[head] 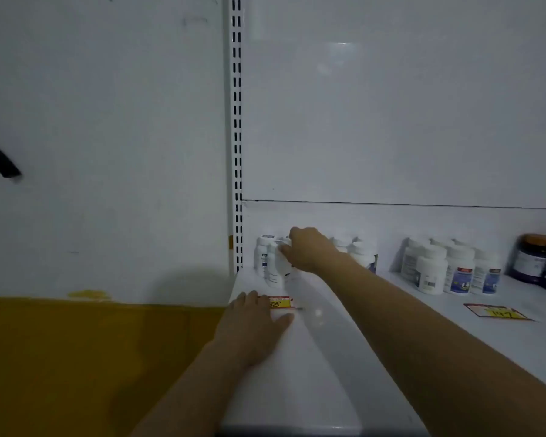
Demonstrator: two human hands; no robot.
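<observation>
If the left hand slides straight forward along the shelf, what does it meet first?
Probably the red-and-yellow price tag, which lies right at the left hand; the white bottles stand further behind it.

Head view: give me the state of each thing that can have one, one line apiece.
right hand, fingers curled round the front white bottle's top.
front white bottle, capped, on the shelf, gripped.
left hand, flat, fingers straight, resting on the shelf edge.
nearest price tag, lying flat, touched by the left hand.
white bottles at right, capped, upright.
dark bottles, capped, upright.
</observation>
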